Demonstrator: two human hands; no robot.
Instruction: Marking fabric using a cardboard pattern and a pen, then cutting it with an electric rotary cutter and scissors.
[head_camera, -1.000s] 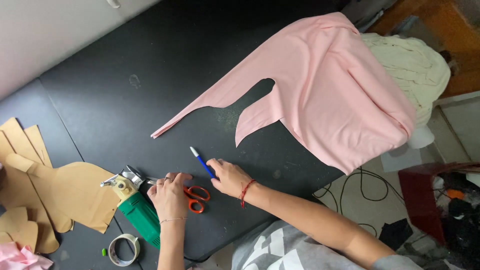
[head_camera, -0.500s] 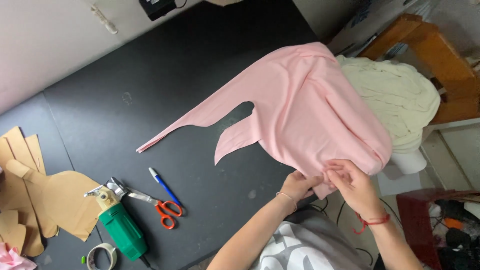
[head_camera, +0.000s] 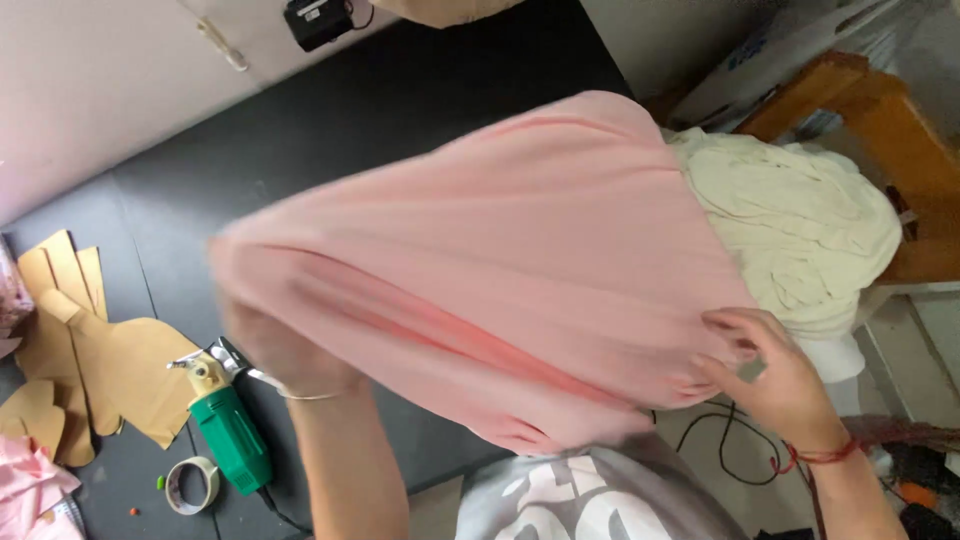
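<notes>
Above the dark tabletop (head_camera: 330, 130), both hands, left hand (head_camera: 275, 345) and right hand (head_camera: 765, 375), pinch opposite edges of the lifted pink fabric (head_camera: 500, 270), which looks soft, light and floppy, best gripped at its edges.

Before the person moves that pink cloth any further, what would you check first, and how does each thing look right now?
1. Right hand grips the pink fabric at its edge: ok, its fingers pinch the cloth.
2. Left hand has a hold: ok, it is under the cloth with the fabric draped over it, though the fingers are hidden.
3. Fabric lifted off the black table: ok, it hangs between both hands.
4. Green power tool out of the cloth's way: cannot tell, it lies close to the left forearm.
5. Tape roll and brown paper patterns apart from the cloth: ok.
6. Scissors located: cannot tell, none show.
</notes>
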